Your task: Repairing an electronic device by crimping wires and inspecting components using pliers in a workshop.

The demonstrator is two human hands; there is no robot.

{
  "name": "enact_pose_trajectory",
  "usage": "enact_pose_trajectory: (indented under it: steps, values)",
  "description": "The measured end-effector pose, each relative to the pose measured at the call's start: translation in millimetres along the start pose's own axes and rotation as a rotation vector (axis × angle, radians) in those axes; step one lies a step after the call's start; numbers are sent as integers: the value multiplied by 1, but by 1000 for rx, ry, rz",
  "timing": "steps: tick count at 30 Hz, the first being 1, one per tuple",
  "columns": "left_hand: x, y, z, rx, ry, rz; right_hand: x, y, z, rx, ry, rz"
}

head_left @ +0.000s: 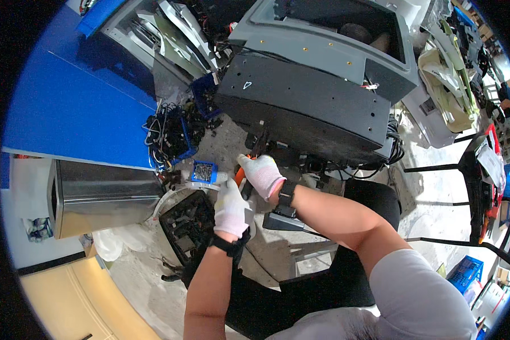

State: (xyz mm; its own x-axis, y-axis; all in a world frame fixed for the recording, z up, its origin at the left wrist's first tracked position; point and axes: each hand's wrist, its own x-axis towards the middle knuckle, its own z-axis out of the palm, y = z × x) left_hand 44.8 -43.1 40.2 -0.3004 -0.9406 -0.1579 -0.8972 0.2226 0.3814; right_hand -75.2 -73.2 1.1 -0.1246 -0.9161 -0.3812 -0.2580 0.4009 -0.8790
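Both my hands wear white work gloves and meet low in front of a large dark-grey metal housing (306,96). My right hand (261,177) is closed round an orange-and-black hand tool (239,177), whose dark end points up toward the housing's lower edge. Just below and to the left, my left hand (230,208) is closed at the tool's lower end; its fingers are partly hidden. The tool's exact kind is covered by the gloves. Whatever its tip touches is too dark to make out.
A small blue bin (204,172) of little metal parts stands left of my hands, beside a black tray of dark pieces (188,224). Tangled cables (167,133) lie by the blue tabletop (79,113). Black metal legs (436,168) stick out at right.
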Motion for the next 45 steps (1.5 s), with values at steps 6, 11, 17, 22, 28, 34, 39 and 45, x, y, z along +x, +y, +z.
enact_pose_trajectory:
  steps: [6, 11, 17, 22, 28, 34, 39, 45]
  values:
    - [21, -29, -11, -944, -439, -170, -10, 12, -13, 555, -153, 183]
    - [12, -18, -8, -1398, -685, -498, -15, 17, -32, 1153, -395, 301]
    - [22, 2, -21, -948, -533, -499, -14, 5, -31, 582, -254, 186]
    - [16, -10, -10, -501, -347, -134, -5, 9, -13, -31, -20, -98]
    - [-5, 1, -9, 19, 79, 158, -2, -8, -3, 178, -68, 117]
    - [23, -19, -14, -329, -200, -71, -11, -16, -15, 570, -105, 380]
    - [24, -31, 3, -1173, -483, -290, -18, 6, -20, 883, -246, 211]
    - [30, -21, -11, -1330, -549, -600, -16, 7, -25, 1165, -413, 335]
